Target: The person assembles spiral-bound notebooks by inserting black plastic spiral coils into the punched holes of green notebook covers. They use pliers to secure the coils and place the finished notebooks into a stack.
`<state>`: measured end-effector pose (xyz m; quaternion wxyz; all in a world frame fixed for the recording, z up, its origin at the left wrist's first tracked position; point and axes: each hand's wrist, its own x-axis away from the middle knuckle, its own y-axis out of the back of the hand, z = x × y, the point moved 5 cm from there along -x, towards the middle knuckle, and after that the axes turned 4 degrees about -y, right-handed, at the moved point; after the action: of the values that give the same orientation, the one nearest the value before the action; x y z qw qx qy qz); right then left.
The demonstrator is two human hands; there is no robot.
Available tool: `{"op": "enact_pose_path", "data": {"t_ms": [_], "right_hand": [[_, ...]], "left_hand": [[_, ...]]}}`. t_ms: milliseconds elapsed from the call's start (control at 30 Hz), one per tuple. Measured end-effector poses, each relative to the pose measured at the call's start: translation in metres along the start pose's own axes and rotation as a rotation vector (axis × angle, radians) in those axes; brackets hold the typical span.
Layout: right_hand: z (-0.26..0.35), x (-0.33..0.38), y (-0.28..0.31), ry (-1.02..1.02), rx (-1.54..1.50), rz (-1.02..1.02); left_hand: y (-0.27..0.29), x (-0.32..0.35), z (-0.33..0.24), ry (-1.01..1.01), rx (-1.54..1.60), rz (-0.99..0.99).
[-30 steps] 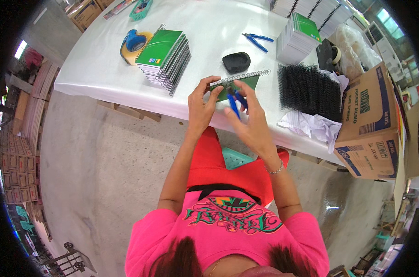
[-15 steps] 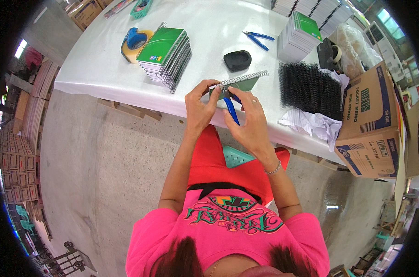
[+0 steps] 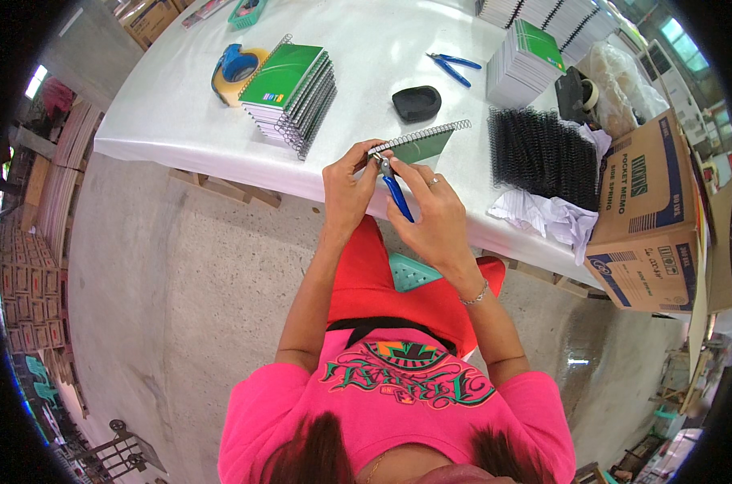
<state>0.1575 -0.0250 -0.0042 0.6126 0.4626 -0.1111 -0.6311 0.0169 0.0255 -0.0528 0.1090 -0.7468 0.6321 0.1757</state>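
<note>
My left hand [image 3: 351,184] is closed on the near-left end of a green spiral notebook [image 3: 424,148], whose black coil runs along its far edge. In my right hand [image 3: 430,211] is a pair of blue-handled cutting pliers [image 3: 397,194], fingers wrapped round the grips. The pliers' jaws meet the coil's left end, close to my left fingertips; whether they bite on wire is too small to tell. Just beyond the notebook lies a black, rounded dish-like object [image 3: 417,103]. A second pair of blue-handled pliers [image 3: 455,68] rests open farther back.
Left of my hands stands a stack of green spiral notebooks [image 3: 289,89], beside a tape dispenser [image 3: 235,71]. To the right are a pile of black coils [image 3: 539,152], crumpled paper [image 3: 543,216], unbound notebook pages [image 3: 521,71] and a cardboard box [image 3: 644,218] at the table's edge.
The pliers and my right hand have shifted slightly left, bringing the jaws to the coil's end. More of the notebook's green cover now shows. My left hand stays nearly in place.
</note>
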Motion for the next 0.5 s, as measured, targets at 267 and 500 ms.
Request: {"op": "enact_pose_path", "data": {"t_ms": [267,500], "right_hand": [[0.0009,0.0023,-0.0030,0.099,0.002,-0.063],[-0.0009,0.0042,-0.0060,0.082,-0.043,-0.059]], "left_hand": [[0.0009,0.0008,-0.0012,-0.023,-0.042,-0.024],[0.0002,0.0015,-0.0022,-0.029,-0.022,-0.024]]}}
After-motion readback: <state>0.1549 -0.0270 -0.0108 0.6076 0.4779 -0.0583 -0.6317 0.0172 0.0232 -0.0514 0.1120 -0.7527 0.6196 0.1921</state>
